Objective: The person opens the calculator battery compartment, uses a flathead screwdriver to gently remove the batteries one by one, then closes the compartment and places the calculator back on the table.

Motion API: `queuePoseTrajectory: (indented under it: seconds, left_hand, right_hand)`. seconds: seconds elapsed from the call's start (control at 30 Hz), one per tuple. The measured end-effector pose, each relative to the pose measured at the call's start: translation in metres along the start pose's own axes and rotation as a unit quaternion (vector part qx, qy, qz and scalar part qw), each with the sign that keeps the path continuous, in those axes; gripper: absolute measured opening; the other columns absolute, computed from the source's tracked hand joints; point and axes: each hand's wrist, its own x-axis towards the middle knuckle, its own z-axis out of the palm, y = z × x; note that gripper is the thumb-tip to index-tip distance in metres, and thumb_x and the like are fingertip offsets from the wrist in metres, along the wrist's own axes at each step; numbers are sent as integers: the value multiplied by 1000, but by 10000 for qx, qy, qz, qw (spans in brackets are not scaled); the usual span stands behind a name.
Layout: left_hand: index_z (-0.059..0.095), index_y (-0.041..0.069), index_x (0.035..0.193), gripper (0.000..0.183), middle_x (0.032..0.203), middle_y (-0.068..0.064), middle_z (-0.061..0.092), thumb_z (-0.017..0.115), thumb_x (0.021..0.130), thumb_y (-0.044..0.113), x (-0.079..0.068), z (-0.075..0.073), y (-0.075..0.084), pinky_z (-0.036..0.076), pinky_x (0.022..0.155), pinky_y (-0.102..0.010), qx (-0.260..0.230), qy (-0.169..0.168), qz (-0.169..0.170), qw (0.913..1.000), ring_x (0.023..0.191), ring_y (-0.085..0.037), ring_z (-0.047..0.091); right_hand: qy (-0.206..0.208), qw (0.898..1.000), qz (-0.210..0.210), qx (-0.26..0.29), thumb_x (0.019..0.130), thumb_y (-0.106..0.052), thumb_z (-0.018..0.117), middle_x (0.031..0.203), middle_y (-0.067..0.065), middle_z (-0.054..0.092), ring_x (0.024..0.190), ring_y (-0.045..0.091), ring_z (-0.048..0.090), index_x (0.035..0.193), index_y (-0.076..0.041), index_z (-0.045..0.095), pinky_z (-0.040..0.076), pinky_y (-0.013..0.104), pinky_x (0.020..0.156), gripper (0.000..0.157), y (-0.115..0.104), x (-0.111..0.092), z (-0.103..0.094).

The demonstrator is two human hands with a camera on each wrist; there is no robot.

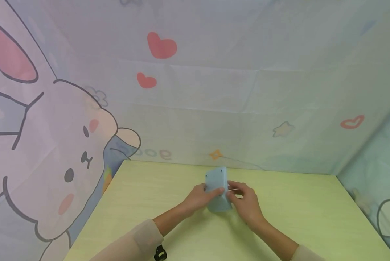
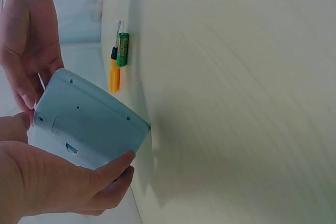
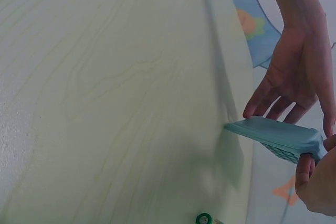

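Note:
A light blue calculator (image 1: 216, 181) is held up on edge over the table, its back with small dark screw holes turned toward me. My left hand (image 1: 198, 199) grips its left side, thumb across the back and fingers behind. At the opposite edge, my right hand (image 1: 247, 204) pinches the case between thumb and fingers. The left wrist view shows a battery cover outline and latch slot on the calculator's back (image 2: 86, 121). Rows of keys show on its other face (image 3: 281, 152) in the right wrist view. Its lower corner is close to the tabletop.
Beyond the calculator, a green battery (image 2: 123, 50) lies beside a screwdriver (image 2: 115, 72) with an orange handle. The pale yellow-green table (image 1: 168, 177) ends at a printed cloth backdrop (image 1: 214, 90). A small black object (image 1: 160, 253) shows below the left sleeve.

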Motion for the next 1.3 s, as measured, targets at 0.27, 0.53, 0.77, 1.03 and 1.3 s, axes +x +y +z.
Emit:
queuePoseTrajectory:
  seconds: [0.27, 0.53, 0.77, 1.03, 1.3]
  left_hand:
    - [53, -11, 129, 82, 118, -19, 64, 63, 89, 60, -4, 0, 0, 55, 83, -46, -122, 27, 34, 9999, 102, -29, 64]
    - [55, -11, 127, 77, 123, -20, 61, 62, 91, 56, -2, -1, 0, 57, 85, -47, -923, 368, -266, 9947, 109, -31, 62]
    - [52, -10, 133, 71, 129, -21, 58, 60, 95, 50, 2, -6, 2, 55, 90, -45, -1341, 489, -264, 9894, 119, -35, 57]
    - [55, -6, 133, 66, 127, -18, 59, 55, 98, 49, 3, -8, 4, 55, 90, -44, -1400, 733, -73, 9874, 115, -32, 59]
    - [56, -6, 133, 68, 113, -14, 60, 45, 101, 54, 0, -10, 11, 56, 83, -38, -1126, 1022, 303, 9879, 101, -24, 60]
  right_hand:
    - [8, 9998, 182, 85, 91, -15, 73, 112, 6, 66, 105, 25, 63, 129, -8, 64, 54, 28, 78, 40, 0, -1, -2]
    - [363, 9992, 78, -179, 88, -18, 77, 108, 4, 69, 99, 19, 65, 124, -9, 68, 56, 25, 76, 39, -3, 0, -5]
    - [477, 9980, -63, -398, 88, -16, 77, 107, 3, 68, 96, 17, 64, 125, -10, 68, 56, 24, 77, 38, -2, 1, -10]
    - [499, 9973, -178, -509, 90, -14, 75, 98, 3, 63, 93, 17, 63, 129, -13, 68, 57, 28, 82, 40, -2, 0, -9]
    - [686, 9962, -142, -509, 90, -11, 74, 99, 4, 64, 93, 17, 64, 131, -15, 66, 57, 26, 81, 41, 6, 4, -10]
